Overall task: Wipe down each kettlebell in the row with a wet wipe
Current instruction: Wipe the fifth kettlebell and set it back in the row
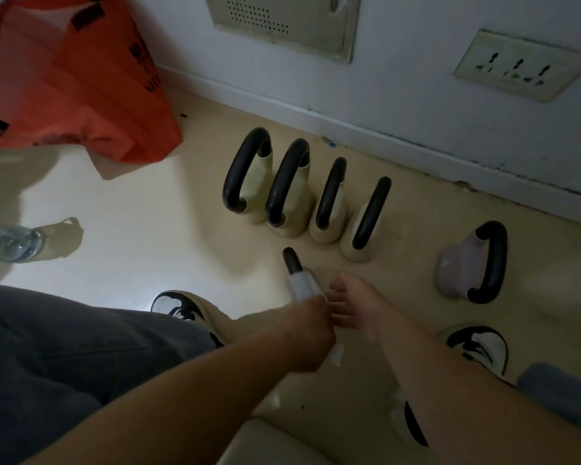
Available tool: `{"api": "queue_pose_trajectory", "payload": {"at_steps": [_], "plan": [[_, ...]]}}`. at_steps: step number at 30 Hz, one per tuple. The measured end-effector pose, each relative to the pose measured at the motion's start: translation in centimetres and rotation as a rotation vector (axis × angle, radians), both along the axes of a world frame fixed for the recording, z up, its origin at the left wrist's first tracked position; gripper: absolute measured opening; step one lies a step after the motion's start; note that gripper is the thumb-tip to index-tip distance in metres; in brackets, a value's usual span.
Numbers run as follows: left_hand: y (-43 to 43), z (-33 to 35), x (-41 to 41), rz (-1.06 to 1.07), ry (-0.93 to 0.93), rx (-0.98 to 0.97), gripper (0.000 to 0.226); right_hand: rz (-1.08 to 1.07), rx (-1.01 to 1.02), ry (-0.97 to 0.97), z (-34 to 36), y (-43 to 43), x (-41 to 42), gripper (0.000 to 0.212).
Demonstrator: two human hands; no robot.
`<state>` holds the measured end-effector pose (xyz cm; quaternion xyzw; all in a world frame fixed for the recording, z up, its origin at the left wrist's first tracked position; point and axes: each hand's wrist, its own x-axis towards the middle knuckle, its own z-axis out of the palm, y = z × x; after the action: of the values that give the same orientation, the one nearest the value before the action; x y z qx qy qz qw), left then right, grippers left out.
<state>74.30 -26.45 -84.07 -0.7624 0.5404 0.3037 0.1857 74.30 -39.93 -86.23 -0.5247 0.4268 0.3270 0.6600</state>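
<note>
We have the wet wipe wrapped round the black handle of the kettlebell nearest us, just below frame centre; its body is mostly hidden behind our arms. Our left hand grips the wipe on that handle, fingers curled round it. Our right hand sits just beside it at three o'clock, fingers loosely spread and holding nothing.

We judge the wiping to be underway on this one, pulled out of line toward us. From the row at twelve o'clock we cannot tell which are already cleaned; nothing shows wetness either way.

Counting: four cream kettlebells in the row, one in hand, and one lilac kettlebell lying on its side at three o'clock, well apart, so six in all. One wipe.

Further out, an orange bag lies at ten o'clock, a clear bottle at nine, a wall socket at one, and two shoes near our hands.
</note>
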Motion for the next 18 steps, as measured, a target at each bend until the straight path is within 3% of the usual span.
{"api": "queue_pose_trajectory", "payload": {"at_steps": [3,6,9,12,13,15,18], "plan": [[0.5,-0.2,3.1,0.28,-0.132,-0.148,0.023,-0.017,-0.083,-0.002,0.1,-0.1,0.0,0.042],[-0.5,-1.0,0.2,0.452,-0.159,-0.127,0.034,-0.013,-0.121,0.021,0.1,-0.3,0.5,0.047],[-0.2,-1.0,-5.8,0.764,0.247,-0.196,0.038,0.051,-0.141,0.048,0.6,0.2,1.4,0.048],[2.8,-1.0,-7.9,0.792,0.506,0.087,0.036,0.112,-0.14,0.02,1.5,1.2,2.2,0.043],[3.8,-1.5,-8.0,0.904,0.511,0.119,0.039,0.135,-0.14,0.016,1.9,1.6,2.4,0.042],[5.4,-2.3,-7.2,1.274,0.484,0.001,0.039,0.192,-0.137,-0.01,2.2,2.2,2.3,0.043],[5.6,-2.5,-3.7,1.892,0.338,-0.369,0.048,0.264,-0.152,-0.101,1.9,2.5,1.7,0.048]]}}
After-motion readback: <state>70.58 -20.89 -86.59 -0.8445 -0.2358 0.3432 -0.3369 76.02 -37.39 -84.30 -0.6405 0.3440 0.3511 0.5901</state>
